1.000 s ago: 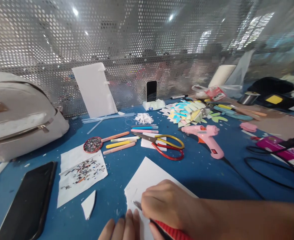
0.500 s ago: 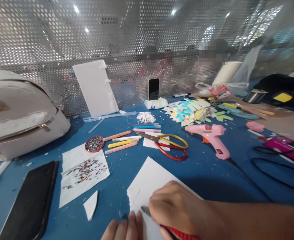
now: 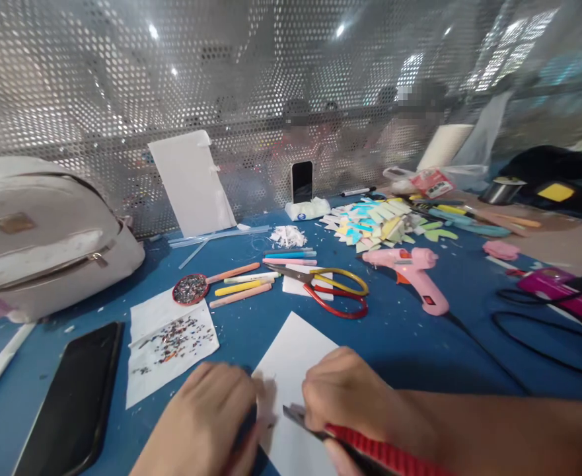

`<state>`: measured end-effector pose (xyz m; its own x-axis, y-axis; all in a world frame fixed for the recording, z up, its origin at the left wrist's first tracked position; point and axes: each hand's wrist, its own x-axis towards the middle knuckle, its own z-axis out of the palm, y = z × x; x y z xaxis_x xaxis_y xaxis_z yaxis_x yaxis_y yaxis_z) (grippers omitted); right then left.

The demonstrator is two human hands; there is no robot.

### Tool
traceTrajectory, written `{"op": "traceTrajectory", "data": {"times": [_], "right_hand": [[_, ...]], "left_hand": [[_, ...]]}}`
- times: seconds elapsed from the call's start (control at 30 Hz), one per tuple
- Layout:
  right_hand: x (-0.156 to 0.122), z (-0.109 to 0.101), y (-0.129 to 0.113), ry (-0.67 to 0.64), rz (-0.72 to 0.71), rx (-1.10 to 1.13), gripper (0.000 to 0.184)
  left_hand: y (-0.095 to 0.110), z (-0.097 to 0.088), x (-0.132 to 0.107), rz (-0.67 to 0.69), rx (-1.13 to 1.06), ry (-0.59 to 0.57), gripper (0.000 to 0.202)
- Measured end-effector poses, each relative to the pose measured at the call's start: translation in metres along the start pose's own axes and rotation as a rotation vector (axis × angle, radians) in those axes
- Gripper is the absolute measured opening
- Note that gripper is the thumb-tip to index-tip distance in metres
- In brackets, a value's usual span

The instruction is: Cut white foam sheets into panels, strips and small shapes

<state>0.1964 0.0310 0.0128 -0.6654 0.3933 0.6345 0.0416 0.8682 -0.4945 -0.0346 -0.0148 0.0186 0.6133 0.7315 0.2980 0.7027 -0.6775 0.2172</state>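
A white sheet [image 3: 285, 383] lies flat on the blue bench [image 3: 246, 324], in front of the person and between the two hands, one corner pointing away toward the scissors [image 3: 306, 277]. Its face is smooth and matte, with straight sides along that far corner; the lower part runs out of view.

The right hand [image 3: 353, 396] is closed around a knife [image 3: 382, 451] with a ribbed red handle and a narrow, dull grey metal blade, which slants over the sheet. The left hand [image 3: 209, 413] is curled at the sheet's left edge, its shadow falling on the white; whether it grips anything I cannot tell.

The scissors have dark metal blades and looped handles, one yellow and one red. To the left, coarse, dark, glittery bits [image 3: 176, 340] are scattered over a creased paper square [image 3: 142, 383], and more fill a round, red-rimmed dish [image 3: 190, 289]. On the right is a glossy pink plastic glue gun [image 3: 412, 264]; behind it, a loose heap of pastel strips [image 3: 377, 221].
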Motion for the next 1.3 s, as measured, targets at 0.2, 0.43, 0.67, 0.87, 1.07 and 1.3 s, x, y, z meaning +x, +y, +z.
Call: {"op": "traceTrajectory", "data": {"times": [0.2,0.43,0.67,0.87,1.07,1.3], "right_hand": [[-0.001,-0.001,-0.002,0.247,0.133,0.003,0.017],[0.010,-0.039,0.004,0.012,0.358,-0.001,0.009],[-0.020,-0.073,-0.005,-0.050,0.894,0.334,0.025],[-0.034,-0.083,-0.010,0.033,0.940,0.571,0.040],[-0.024,-0.077,-0.015,0.100,0.961,0.748,0.041],[-0.013,-0.064,-0.009,0.180,0.825,0.605,0.038]], "left_hand": [[-0.013,0.001,0.024,-0.464,-0.251,-0.245,0.037],[0.013,-0.005,0.039,-0.526,-0.327,-0.338,0.034],[0.012,-0.003,0.028,-0.587,-0.384,-0.326,0.067],[0.016,-0.004,0.029,-0.625,-0.406,-0.309,0.072],[0.010,-0.001,0.019,-0.708,-0.702,-0.051,0.052],[0.001,0.001,0.017,-0.741,-1.247,-0.037,0.051]]}}
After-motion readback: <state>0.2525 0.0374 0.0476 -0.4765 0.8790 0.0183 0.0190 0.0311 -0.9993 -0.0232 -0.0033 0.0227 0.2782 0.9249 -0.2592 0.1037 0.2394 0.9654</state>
